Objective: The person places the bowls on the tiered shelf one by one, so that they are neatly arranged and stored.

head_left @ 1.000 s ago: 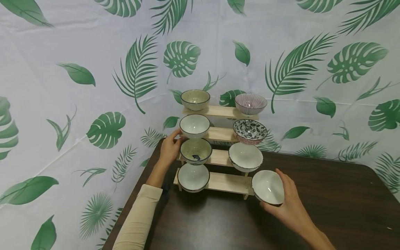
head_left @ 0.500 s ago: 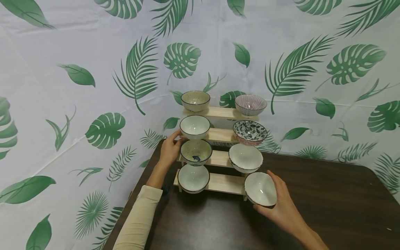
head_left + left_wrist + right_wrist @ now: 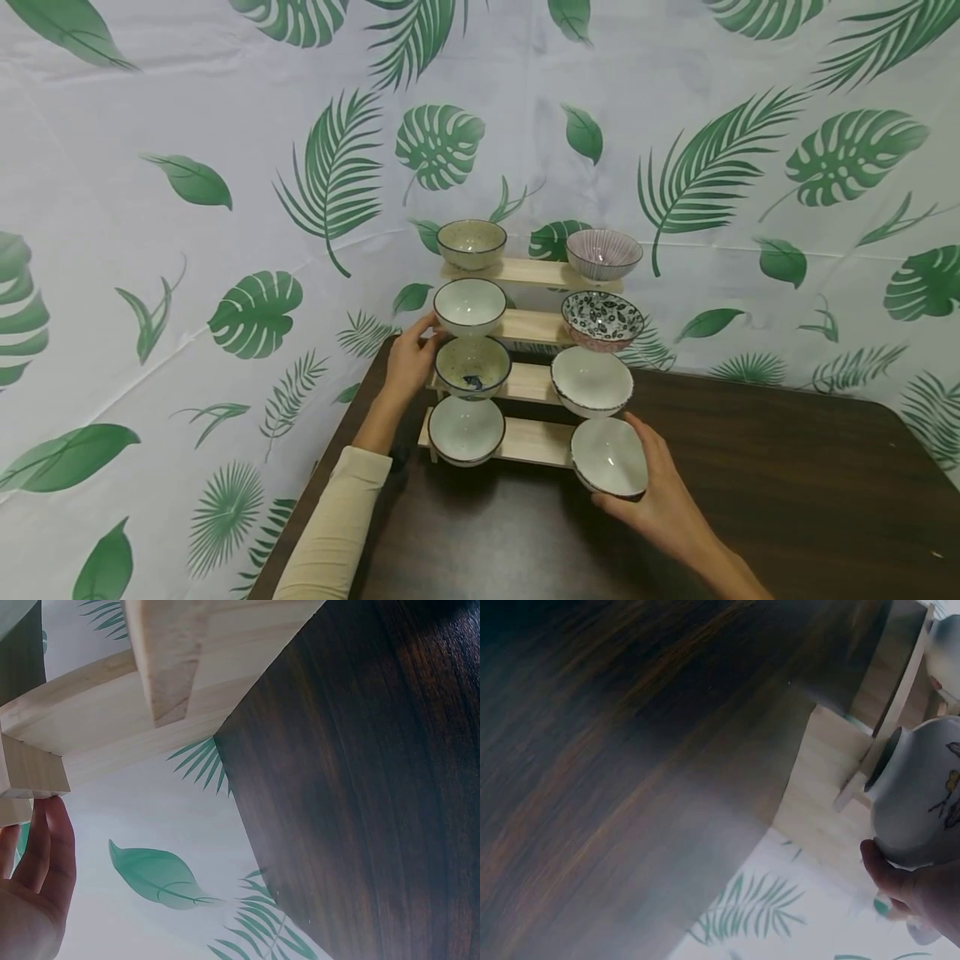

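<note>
My right hand (image 3: 660,500) grips a white bowl (image 3: 609,454) by its right side, tilted toward me over the right end of the lowest shelf. In the right wrist view this bowl (image 3: 919,802) shows a small painted motif outside, with the thumb at its base. My left hand (image 3: 408,358) holds the left end of a shelf on the stepped wooden rack (image 3: 532,442); in the left wrist view its fingertips (image 3: 54,802) touch the wood from below. Close by this hand sit a white bowl (image 3: 469,307) and a speckled olive bowl (image 3: 472,367).
Another white bowl (image 3: 467,431) stands at the lowest shelf's left. Above the held bowl are a white bowl (image 3: 592,382), a black floral bowl (image 3: 602,319) and a purple striped bowl (image 3: 603,254). An olive bowl (image 3: 471,243) tops the left column. Leaf-printed cloth backs the dark table (image 3: 750,467).
My right hand has brought the white bowl leftward, from beside the rack to over the lowest shelf's right end. The left hand has stayed at the rack.
</note>
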Demonstrator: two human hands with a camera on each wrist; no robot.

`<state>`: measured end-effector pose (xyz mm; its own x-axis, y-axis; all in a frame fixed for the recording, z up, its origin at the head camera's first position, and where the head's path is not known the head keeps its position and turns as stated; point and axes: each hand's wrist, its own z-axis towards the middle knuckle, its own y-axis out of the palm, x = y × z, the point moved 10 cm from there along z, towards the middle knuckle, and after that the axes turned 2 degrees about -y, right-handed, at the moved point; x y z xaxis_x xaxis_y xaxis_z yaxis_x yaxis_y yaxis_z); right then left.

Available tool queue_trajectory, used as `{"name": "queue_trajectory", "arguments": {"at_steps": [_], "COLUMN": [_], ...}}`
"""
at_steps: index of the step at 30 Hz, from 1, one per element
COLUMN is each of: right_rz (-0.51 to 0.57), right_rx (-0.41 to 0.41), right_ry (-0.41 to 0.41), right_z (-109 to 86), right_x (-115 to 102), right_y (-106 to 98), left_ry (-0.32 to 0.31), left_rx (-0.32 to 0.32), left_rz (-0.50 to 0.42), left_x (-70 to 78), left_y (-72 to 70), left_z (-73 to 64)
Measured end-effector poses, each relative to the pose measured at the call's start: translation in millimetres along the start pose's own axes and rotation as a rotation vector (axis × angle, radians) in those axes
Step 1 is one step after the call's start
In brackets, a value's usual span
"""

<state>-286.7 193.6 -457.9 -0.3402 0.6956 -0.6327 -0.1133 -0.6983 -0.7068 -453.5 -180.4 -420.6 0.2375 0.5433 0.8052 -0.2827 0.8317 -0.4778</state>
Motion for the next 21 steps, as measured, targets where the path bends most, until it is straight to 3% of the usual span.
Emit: {"name": "queue_trajectory", "arguments": {"at_steps": [21], "right_rz": [0.02], "right_rx": [0.006], "right_ry": [-0.001], "right_z": [6.6], "right_x": [-3.2], "right_y": [11.2], "left_ry": [-0.017], "left_rx": [0.005], "left_rz": [0.018], "left_x": [-1.9], "left_y": [0.6], "left_z": [-1.0]}}
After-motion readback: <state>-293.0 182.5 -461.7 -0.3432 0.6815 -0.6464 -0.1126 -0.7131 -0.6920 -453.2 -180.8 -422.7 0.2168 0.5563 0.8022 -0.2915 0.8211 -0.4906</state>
